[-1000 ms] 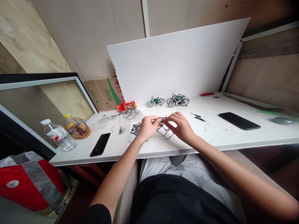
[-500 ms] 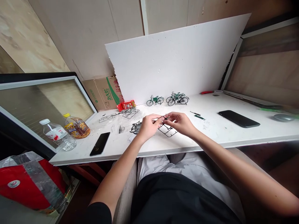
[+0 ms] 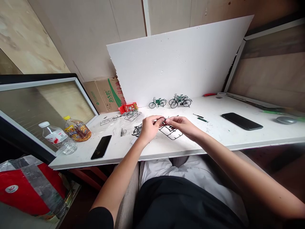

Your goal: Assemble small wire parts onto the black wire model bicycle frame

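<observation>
My left hand (image 3: 150, 128) and my right hand (image 3: 181, 124) meet above the front middle of the table, fingertips pinched close together. Between them is a black plastic parts frame (image 3: 175, 138), a thin rectangular sprue with small pieces on it. Both hands pinch its upper end, where a small dark part shows; the fingers partly hide it. Just left of my left hand lie black model bicycle parts with wheels (image 3: 137, 129). Behind the hands stand a green model bicycle (image 3: 157, 102) and a group of similar model bicycles (image 3: 180, 101).
More sprues (image 3: 132, 115) lie at the back left by a red packet (image 3: 130, 107). Phones lie left (image 3: 101, 147) and right (image 3: 241, 121). Two bottles, one clear (image 3: 58, 139) and one yellow-capped (image 3: 77, 129), stand at left. A green strip (image 3: 202, 120) lies right of the hands.
My hands have shifted slightly left and the fingers have changed their hold at the sprue's upper end. More of the sprue now shows below the right hand.
</observation>
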A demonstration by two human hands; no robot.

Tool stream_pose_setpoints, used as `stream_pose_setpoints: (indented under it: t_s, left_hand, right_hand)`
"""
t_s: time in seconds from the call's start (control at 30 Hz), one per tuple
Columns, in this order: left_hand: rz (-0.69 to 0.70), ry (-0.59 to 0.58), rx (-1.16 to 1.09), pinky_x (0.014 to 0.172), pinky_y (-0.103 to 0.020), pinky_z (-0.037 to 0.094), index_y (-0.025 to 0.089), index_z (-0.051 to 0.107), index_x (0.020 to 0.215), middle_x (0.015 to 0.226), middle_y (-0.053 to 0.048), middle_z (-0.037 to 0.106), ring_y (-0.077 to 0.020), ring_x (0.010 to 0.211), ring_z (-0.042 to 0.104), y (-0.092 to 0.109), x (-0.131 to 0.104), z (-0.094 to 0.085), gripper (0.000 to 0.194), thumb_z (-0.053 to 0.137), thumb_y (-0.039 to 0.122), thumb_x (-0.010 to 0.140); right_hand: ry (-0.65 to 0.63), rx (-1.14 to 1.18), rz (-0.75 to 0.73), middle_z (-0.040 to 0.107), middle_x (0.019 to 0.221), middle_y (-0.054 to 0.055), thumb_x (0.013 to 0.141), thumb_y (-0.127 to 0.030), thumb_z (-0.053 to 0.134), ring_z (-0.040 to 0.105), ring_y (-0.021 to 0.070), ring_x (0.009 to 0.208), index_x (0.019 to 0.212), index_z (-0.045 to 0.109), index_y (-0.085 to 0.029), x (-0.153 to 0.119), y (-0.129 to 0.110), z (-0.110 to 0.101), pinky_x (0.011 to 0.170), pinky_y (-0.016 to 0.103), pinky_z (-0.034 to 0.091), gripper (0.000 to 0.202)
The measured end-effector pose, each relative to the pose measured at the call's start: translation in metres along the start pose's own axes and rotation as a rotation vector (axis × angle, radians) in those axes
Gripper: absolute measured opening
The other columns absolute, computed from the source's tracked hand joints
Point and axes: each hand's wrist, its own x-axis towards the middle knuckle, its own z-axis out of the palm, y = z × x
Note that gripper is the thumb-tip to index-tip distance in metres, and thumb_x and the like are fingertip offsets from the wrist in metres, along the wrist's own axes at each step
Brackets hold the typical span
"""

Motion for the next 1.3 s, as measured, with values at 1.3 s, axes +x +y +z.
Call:
stream_pose_setpoints:
  t_s: [1.3]
  left_hand:
    - [0.019,-0.059,0.007,0.078,-0.036,0.067,0.015,0.081,0.101,0.101,-0.011,0.082,-0.0222,0.081,0.079,-0.0041,0.0002,-0.0011,0.028,0.074,0.040,0.092]
  right_hand:
    - [-0.007,-0.156,-0.113,0.076,0.098,0.006,0.093,-0.047,0.069,0.069,0.0211,0.091,0.098,0.071,-0.021,0.0040,0.0077,0.0007,0.081,0.036,0.054,0.026]
